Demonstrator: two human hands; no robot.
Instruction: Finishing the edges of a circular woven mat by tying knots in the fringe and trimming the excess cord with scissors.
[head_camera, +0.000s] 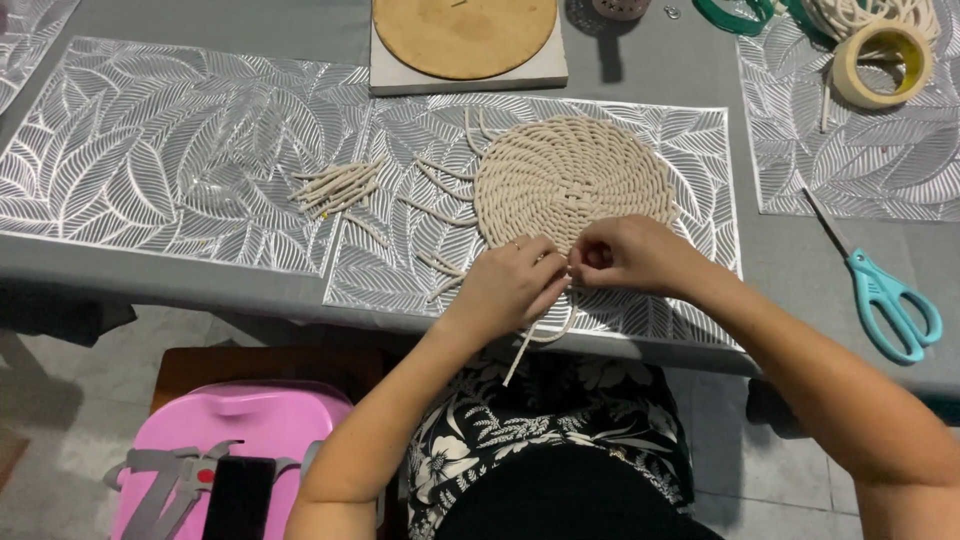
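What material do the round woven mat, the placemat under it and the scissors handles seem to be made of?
Round woven mat: cream cord, probably cotton rope; twisted strands show, matte.
Placemat: likely silver vinyl or plastic; cut-out leaf pattern, shiny glare.
Scissors: turquoise handles look like smooth plastic; blades grey metal.
Both hands, left hand and right hand, pinch cord at the mat's edge.
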